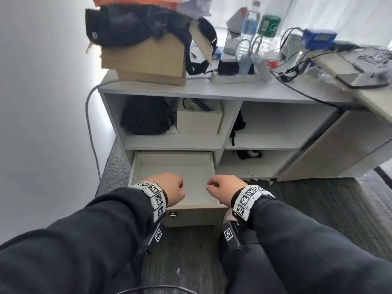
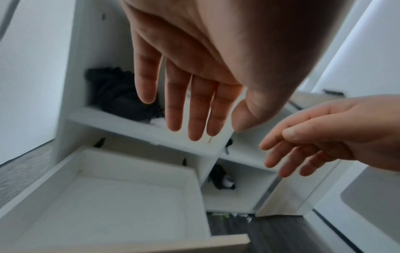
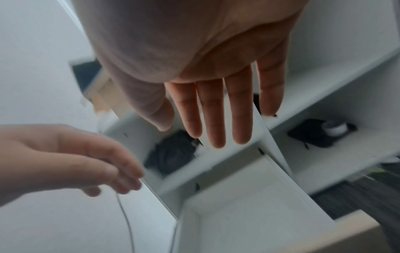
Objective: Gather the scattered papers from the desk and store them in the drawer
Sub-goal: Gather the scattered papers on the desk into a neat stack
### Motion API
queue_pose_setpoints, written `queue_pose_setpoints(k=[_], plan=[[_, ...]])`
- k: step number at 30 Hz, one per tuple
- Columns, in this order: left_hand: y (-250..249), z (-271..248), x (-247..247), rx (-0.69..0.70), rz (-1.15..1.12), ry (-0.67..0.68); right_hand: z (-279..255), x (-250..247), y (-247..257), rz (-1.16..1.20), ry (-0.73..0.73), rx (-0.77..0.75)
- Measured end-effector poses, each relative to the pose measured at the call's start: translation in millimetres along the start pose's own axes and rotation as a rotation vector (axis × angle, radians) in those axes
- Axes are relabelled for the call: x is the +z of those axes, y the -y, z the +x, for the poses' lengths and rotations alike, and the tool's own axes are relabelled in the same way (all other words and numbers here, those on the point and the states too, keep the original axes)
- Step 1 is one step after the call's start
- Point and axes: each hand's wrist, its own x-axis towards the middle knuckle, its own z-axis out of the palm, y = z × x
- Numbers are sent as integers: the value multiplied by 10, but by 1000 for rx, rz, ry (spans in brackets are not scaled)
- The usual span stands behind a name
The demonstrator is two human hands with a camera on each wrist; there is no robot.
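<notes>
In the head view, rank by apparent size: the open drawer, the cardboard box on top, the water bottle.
Largest to smallest:
1. cardboard box and open drawer, too alike to rank
2. water bottle

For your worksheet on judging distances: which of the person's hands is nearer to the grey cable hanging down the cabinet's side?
Left. The left hand hovers over the open drawer on the side towards the grey cable; the right hand hovers over the drawer's far side.
</notes>
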Motion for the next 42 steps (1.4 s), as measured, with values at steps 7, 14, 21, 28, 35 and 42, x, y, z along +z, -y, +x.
queue_pose_setpoints(k=[7, 14, 21, 28, 35, 42], plan=[[-823, -790, -631, 199, -32, -293, -1246, -690, -112, 247, -354, -129], [-1729, -1406, -1073, 441, -26, -424, -2507, -1013, -779, 467, -637, -102], [-2847, -1770, -1117, 729, -49, -423, -3830, -925, -1498, 442, -820, 171], [-3939, -2210, -723, 1001, -32, -313, -5313, -444, -1870, 381, -931, 562], [-4583, -2537, -428, 1201, -7, -224, -6324, 26, -2208, 307, -1013, 865], [-5006, -2460, -207, 1315, 30, -181, -6567, 290, -2397, 128, -851, 1095]])
